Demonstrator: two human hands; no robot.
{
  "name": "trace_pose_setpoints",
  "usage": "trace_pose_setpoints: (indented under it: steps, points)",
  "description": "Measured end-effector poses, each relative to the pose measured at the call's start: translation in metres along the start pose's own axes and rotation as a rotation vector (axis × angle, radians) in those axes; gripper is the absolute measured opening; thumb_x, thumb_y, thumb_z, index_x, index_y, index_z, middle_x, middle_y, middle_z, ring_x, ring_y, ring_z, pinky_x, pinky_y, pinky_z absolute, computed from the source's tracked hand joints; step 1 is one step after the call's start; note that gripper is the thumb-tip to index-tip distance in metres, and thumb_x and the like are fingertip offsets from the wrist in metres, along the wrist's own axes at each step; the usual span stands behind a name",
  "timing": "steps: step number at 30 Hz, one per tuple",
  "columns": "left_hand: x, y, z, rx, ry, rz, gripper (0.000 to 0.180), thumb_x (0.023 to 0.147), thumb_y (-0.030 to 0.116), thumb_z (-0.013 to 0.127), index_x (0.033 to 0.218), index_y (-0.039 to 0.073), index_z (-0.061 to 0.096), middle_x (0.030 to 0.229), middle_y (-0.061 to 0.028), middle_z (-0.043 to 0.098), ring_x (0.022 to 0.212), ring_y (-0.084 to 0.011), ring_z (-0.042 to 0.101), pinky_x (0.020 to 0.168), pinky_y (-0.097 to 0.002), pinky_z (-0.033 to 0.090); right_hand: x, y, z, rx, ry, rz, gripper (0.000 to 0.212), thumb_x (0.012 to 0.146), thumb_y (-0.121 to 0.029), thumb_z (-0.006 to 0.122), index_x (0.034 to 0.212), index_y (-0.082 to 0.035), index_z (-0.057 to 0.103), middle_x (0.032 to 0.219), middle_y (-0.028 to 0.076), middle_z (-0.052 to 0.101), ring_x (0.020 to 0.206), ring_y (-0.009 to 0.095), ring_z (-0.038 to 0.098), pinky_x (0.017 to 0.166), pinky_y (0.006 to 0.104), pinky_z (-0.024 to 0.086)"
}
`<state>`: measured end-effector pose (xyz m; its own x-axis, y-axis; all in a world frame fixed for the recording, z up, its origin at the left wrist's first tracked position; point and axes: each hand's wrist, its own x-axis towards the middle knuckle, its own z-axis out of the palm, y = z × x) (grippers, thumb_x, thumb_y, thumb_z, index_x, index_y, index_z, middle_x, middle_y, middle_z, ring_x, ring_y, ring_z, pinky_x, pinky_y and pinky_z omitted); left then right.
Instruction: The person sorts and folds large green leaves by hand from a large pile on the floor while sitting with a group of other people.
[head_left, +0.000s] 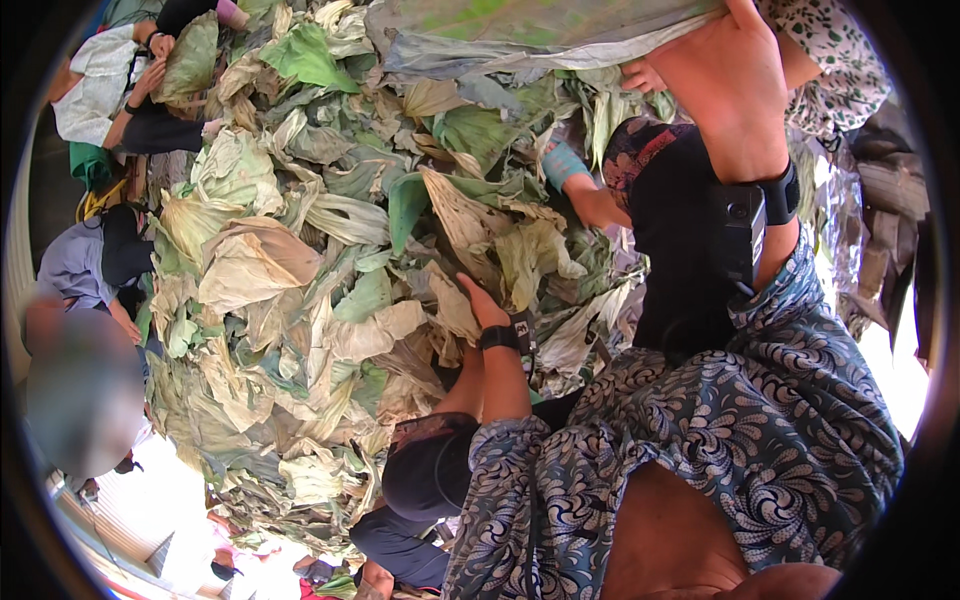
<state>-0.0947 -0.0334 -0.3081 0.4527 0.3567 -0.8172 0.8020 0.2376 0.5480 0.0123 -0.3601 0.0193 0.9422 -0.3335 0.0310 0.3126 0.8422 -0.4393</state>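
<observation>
My left hand (485, 303), with a black strap and small camera at its wrist, reaches down into a pile of large dried leaves. Its visible fingers are stretched out against a brown, crumpled leaf (452, 302); the rest are hidden. Raised at the upper right, my right hand (728, 85) grips the edge of a large grey-green leaf (540, 35), which spans the top of the view. The leaf covers part of that hand's fingers. A tan folded leaf (258, 265) and a curled brown leaf (462, 215) lie farther left and ahead.
Leaves surround my bent legs and a foot in a teal sock (562, 165). One person in white (92, 90) sits at the far left holding a leaf; another in grey-blue (75, 262) sits nearer. A leaf-print sleeve (830, 60) shows close at the upper right.
</observation>
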Motion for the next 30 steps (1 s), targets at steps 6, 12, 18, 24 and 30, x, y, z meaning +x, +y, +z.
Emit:
trace_pose_setpoints:
  steps: [6, 12, 18, 24, 30]
  points:
    - [-0.014, -0.011, 0.010, 0.217, 0.177, 0.279, 0.079, 0.073, 0.048, 0.060, 0.130, 0.006, 0.026, 0.134, -0.0110, 0.028, 0.117, -0.0269, 0.034, 0.093, -0.0353, 0.032, 0.000, -0.008, -0.006, -0.017, 0.031, -0.005, 0.035, 0.089, -0.028, 0.033, 0.110, -0.004, 0.047, 0.109, 0.009, 0.053, 0.103, 0.024, 0.047, 0.092, 0.0389, 0.032]
    - [0.020, -0.030, -0.017, 0.332, 0.334, 0.434, 0.069, 0.072, 0.033, 0.066, 0.125, 0.004, 0.033, 0.126, -0.0117, 0.038, 0.107, -0.0259, 0.045, 0.083, -0.0367, 0.042, -0.001, -0.002, 0.005, -0.057, 0.141, -0.070, 0.034, 0.090, -0.026, 0.032, 0.108, -0.002, 0.048, 0.106, 0.009, 0.055, 0.100, 0.023, 0.049, 0.092, 0.0359, 0.034]
    - [0.005, -0.013, -0.015, -0.123, 0.017, 0.151, 0.076, 0.074, 0.048, 0.057, 0.129, 0.004, 0.028, 0.130, -0.0120, 0.033, 0.113, -0.0259, 0.037, 0.089, -0.0374, 0.035, 0.001, -0.016, -0.015, 0.027, 0.064, 0.000, 0.034, 0.090, -0.026, 0.032, 0.106, -0.001, 0.049, 0.105, 0.011, 0.055, 0.099, 0.023, 0.051, 0.090, 0.0362, 0.035]
    - [0.026, -0.006, -0.019, 0.096, -0.190, 0.024, 0.060, 0.084, 0.045, 0.044, 0.128, 0.006, 0.031, 0.131, -0.0106, 0.032, 0.115, -0.0266, 0.035, 0.089, -0.0370, 0.034, -0.005, -0.008, 0.011, -0.092, 0.218, -0.087, 0.035, 0.090, -0.027, 0.032, 0.108, -0.002, 0.048, 0.106, 0.010, 0.055, 0.099, 0.023, 0.051, 0.091, 0.0363, 0.035]
    - [0.009, 0.035, 0.056, 0.043, -0.241, -0.010, 0.044, 0.087, 0.028, 0.044, 0.120, 0.000, 0.039, 0.113, -0.0130, 0.047, 0.097, -0.0261, 0.049, 0.079, -0.0363, 0.041, -0.003, -0.020, -0.013, -0.021, 0.106, -0.006, 0.034, 0.090, -0.027, 0.032, 0.108, -0.003, 0.049, 0.105, 0.008, 0.056, 0.096, 0.021, 0.052, 0.088, 0.0348, 0.037]
